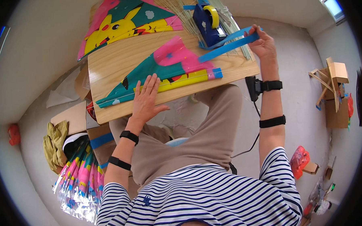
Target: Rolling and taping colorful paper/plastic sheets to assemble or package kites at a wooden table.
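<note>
Pale-wood desk (114, 64), one, carrying the goods below.

Item: folded printed sheet (154, 67), plastic-looking, green, pink and yellow with part of a cartoon figure; lies along the desk's near edge. My left hand (145, 103) rests on it palm down, fingers straight and spread flat, grasping nothing.

Item: blue strip (228, 48), narrow, held at the right end of the desk. My right hand (263, 44) is raised there, thumb and fingers pinched closed on it; one length slants down to the sheet's pink end.

Item: tape dispenser (205, 29), dark blue, with yellow roll (214, 17), beyond the strip.

Item: thin sticks (178, 10), pale, loose bundle, beside and behind the dispenser.

Item: second printed sheet (125, 28), yellow cartoon figure on green, far left of the desk.
</note>
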The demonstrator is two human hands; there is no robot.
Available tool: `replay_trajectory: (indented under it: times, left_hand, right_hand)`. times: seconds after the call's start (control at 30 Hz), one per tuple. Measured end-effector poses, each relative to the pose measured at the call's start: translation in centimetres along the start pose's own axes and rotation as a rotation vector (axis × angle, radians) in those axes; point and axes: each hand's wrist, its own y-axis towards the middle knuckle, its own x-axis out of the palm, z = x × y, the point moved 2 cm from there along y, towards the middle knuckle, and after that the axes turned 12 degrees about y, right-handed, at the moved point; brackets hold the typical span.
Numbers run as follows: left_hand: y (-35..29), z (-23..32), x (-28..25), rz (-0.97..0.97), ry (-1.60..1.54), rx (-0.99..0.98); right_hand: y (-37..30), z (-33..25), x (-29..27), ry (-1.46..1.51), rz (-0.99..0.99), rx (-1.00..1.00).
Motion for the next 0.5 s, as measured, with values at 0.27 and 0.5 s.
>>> replay_trajectory:
  times: [0.27,0.5]
  left_hand:
    - [0.1,0.2,-0.1,0.004,0.003,0.002]
    - [-0.1,-0.1,-0.3,0.024,-0.025,-0.003]
  right_hand:
    - [-0.9,-11.6,2.7,-0.040,0.068,-0.232]
    - [-1.6,-11.1,6.2,-0.285,0.219,-0.544]
